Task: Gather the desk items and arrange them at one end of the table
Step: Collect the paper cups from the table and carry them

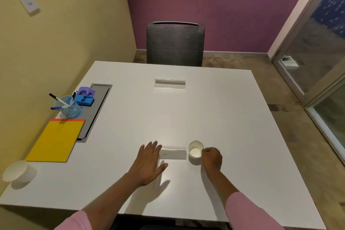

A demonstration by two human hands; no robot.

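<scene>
Near the front edge of the tabletop [214, 110], the left hand [149, 164] lies flat with fingers spread wide, its fingertips touching the left end of a clear acrylic name stand [173, 154]; it grips nothing. The right hand [211, 157] is curled narrow, thumb and fingers pinching the rim of an upright white paper cup [195, 151] that stands just beside the stand's right end; whether the cup has left the surface cannot be told.

Risk 1: a one-sided rim pinch can buckle a thin paper wall or tip the cup; contents, if any, cannot be confirmed. Risk 2: cup and stand sit nearly touching; dragging either sideways may knock the other. Risk 3: a flat palm gives poor hold on smooth acrylic; it may slide away rather than lift.

At the front-left corner, a second paper cup [17, 171] lies tilted close to the edge; a nudge could roll it off. Along the left edge lie a yellow notepad [56, 140], then a blue mesh pen holder [70, 107] with markers leaning outward, a blue stapler [85, 100] and a purple hole punch [85, 91]; crowding more items here may topple the holder.

Toward the far edge, a second acrylic stand [169, 83] stands alone, a long reach.
</scene>
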